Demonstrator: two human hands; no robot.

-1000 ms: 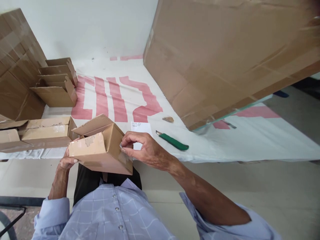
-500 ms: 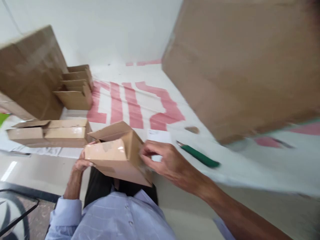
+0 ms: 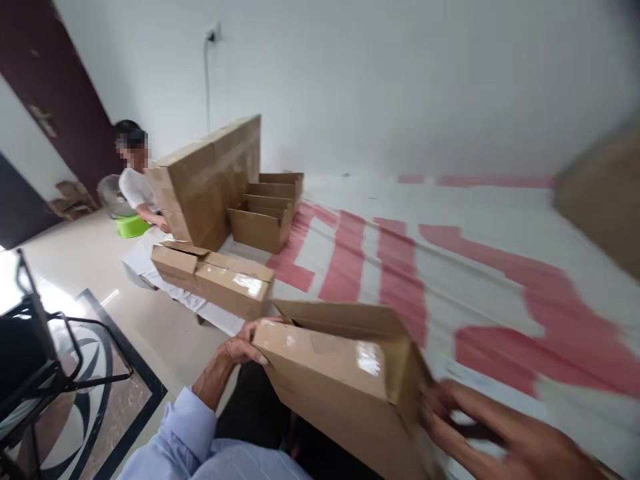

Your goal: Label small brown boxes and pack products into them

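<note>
Swinging left and up since the earlier frame, the view loses the green knife and the paper slip and takes in a seated person [image 3: 134, 180] by a green bowl [image 3: 131, 227] at the far end of the room, while the box [image 3: 340, 380] is tipped longer across my lap. As to progress, I judge from how things lie: two shut boxes [image 3: 220, 280] rest end to end at the near edge of the surface [image 3: 450, 267], a row of open boxes [image 3: 265, 213] stands behind them against a big carton [image 3: 210, 180], and the box I hold has its top flap up, with glossy tape on its side, so I read it as not closed yet. It hangs above my lap, just off the surface edge, not resting on it. The left grip [image 3: 245, 347] is curled over the box's left end, wrist bent back, clamping it. The right grip [image 3: 500, 433] lies low at the right end, fingers stretched toward the end face; motion blur keeps me from telling whether it holds the box or only touches it.
</note>
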